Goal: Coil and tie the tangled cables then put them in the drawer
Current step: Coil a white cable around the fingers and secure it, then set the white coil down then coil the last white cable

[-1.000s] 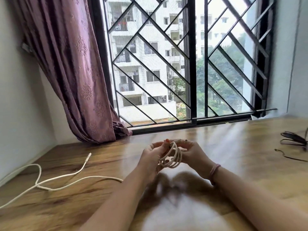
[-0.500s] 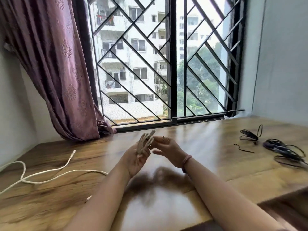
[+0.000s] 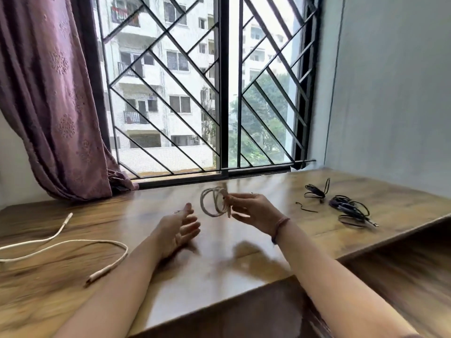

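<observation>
Right hand pinches white coil above the desk; left hand, just beside the grip, open; no legible writing

Bare forearms without sleeves; a pinkish thread band circles the right wrist.

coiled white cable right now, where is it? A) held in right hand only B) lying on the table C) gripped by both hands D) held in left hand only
A: the right hand pinches the coiled white cable above the table, while the left hand is apart from it with its fingers spread and holding nothing.
</observation>
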The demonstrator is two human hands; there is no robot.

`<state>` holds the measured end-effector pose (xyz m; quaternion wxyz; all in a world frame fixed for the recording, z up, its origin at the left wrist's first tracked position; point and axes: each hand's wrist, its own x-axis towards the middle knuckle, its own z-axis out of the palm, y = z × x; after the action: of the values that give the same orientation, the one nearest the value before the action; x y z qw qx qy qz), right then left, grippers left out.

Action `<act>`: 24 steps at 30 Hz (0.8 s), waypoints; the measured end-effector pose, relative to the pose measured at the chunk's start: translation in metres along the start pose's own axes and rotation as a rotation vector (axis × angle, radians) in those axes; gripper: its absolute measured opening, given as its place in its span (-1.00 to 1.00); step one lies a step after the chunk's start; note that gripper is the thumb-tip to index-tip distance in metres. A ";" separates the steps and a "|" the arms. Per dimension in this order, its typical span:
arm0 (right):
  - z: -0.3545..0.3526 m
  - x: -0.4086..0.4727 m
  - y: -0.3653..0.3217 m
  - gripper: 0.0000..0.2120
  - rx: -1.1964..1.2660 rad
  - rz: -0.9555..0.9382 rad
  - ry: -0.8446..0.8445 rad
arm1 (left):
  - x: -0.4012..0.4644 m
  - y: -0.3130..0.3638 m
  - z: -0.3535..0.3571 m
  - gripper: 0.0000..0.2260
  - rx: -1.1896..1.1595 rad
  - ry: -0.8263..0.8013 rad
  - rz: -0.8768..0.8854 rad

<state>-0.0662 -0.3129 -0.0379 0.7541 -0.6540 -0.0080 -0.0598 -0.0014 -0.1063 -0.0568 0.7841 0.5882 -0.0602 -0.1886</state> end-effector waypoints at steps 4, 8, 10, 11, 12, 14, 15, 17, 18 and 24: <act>-0.075 -0.026 -0.027 -0.85 -0.072 0.112 0.239 | 0.006 0.001 -0.015 -0.87 0.248 0.153 0.215; -0.145 -0.064 -0.040 -0.97 -0.079 0.231 0.486 | 0.004 -0.005 -0.017 -0.92 0.324 0.096 0.233; -0.173 -0.083 -0.039 -0.97 -0.153 0.286 0.587 | 0.004 -0.006 -0.015 -0.93 0.377 0.080 0.239; -0.183 -0.090 -0.036 -0.96 -0.178 0.308 0.619 | 0.003 -0.006 -0.016 -0.92 0.401 0.078 0.244; -0.192 -0.097 -0.033 -0.95 -0.182 0.324 0.643 | 0.003 -0.007 -0.016 -0.92 0.417 0.078 0.251; -0.205 -0.108 -0.026 -0.94 -0.156 0.344 0.682 | 0.003 -0.008 -0.018 -0.91 0.429 0.081 0.261; -0.208 -0.111 -0.024 -0.94 -0.144 0.351 0.694 | 0.002 -0.008 -0.019 -0.91 0.430 0.081 0.263; -0.208 -0.115 -0.022 -0.94 -0.150 0.369 0.703 | 0.001 -0.009 -0.022 -0.90 0.424 0.070 0.260; -0.206 -0.116 -0.022 -0.95 -0.167 0.378 0.704 | 0.000 -0.009 -0.023 -0.90 0.418 0.062 0.257; -0.193 -0.112 -0.022 -0.84 -0.316 0.385 0.746 | -0.007 -0.012 -0.028 -0.90 0.373 0.042 0.246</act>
<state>-0.1924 -0.4970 -0.0545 0.5938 -0.6844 0.3954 -0.1507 -0.0014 -0.0809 -0.0755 0.6799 0.7151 -0.1491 -0.0647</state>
